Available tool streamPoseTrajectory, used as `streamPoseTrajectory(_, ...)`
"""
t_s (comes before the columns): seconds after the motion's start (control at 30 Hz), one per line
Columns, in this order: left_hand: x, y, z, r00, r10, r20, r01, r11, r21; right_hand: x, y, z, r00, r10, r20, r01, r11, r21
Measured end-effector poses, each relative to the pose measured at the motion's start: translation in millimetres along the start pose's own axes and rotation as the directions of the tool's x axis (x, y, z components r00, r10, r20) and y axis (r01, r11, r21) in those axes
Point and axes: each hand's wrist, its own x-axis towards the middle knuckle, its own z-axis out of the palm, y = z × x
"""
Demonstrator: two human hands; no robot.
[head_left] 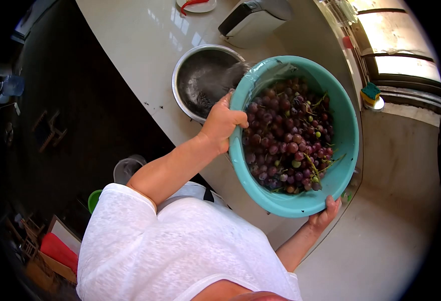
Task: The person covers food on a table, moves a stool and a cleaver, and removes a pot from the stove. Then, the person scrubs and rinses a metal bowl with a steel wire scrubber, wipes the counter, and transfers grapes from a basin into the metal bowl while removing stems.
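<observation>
A turquoise basin [349, 165] is held tilted over the counter, filled with dark red and purple grapes [293, 135] on green stems. My left hand [223, 122] is closed around its left rim, the thumb on top. At the lower right rim, my right hand [325, 213] grips the basin from below, most of its fingers hidden. Water [235, 75] runs over the upper left rim into a round metal bowl [176, 83], which holds dark, rippling water.
A white and black appliance [255, 22] stands on the pale counter [125, 40]. Beyond it lies a plate [205, 7] with red chillies [193, 4]. A sponge [370, 93] sits by the window at right. On the floor side are a green bucket [94, 200] and a clear container [127, 169].
</observation>
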Motion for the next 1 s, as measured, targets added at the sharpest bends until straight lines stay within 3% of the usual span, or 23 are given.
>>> streamPoseTrajectory(0.17, 6.4, 4.9, 19.9, 0.999, -0.030, 0.020, 0.027, 0.989, 0.149, -1.2, 13.9, -1.9, 0.982, 0.063, -0.178, -0.051, 0.996, 0.070)
streamPoseTrajectory(0.27, 12.6, 13.5, 31.5, 0.996, -0.079, -0.052, 0.088, 0.973, 0.212, 0.2, 14.0, -3.9, 0.972, 0.128, -0.198, -0.108, 0.988, 0.109)
streamPoseTrajectory(0.43, 31.5, 13.3, 28.3, 0.977, -0.199, -0.080, 0.210, 0.962, 0.175, 1.8, 2.7, 5.6, 0.930, 0.206, -0.304, -0.190, 0.978, 0.083)
streamPoseTrajectory(0.57, 41.5, 14.6, 40.7, 0.969, -0.223, -0.105, 0.243, 0.935, 0.258, -1.2, 6.9, 5.0, 0.890, 0.266, -0.371, -0.228, 0.963, 0.142)
streamPoseTrajectory(1.0, 58.4, 0.5, 50.0, 0.956, -0.252, -0.150, 0.290, 0.889, 0.353, -10.7, 31.3, -4.1, 0.860, 0.363, -0.358, -0.214, 0.894, 0.392)
